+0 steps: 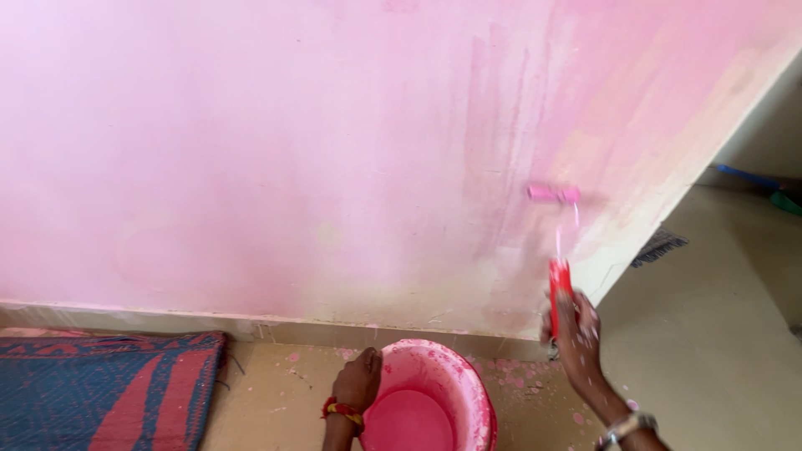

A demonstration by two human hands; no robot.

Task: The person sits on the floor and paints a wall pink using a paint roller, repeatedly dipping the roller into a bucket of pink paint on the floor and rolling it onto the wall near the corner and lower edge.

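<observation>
One pink-sleeved, red-handled paint roller (558, 250) gripped by right hand (575, 332); left hand (357, 380) fingers closed over one round pink plastic paint bucket (468, 392), partly cropped.

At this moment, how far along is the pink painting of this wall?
Most of the plastered wall already carries pale pink paint. In hand: the right hand holds the red-handled paint roller against a streaky, darker patch near the corner, while the left hand grips the pink plastic bucket of paint. Left: that uneven right strip and the bare band above the floor.
</observation>
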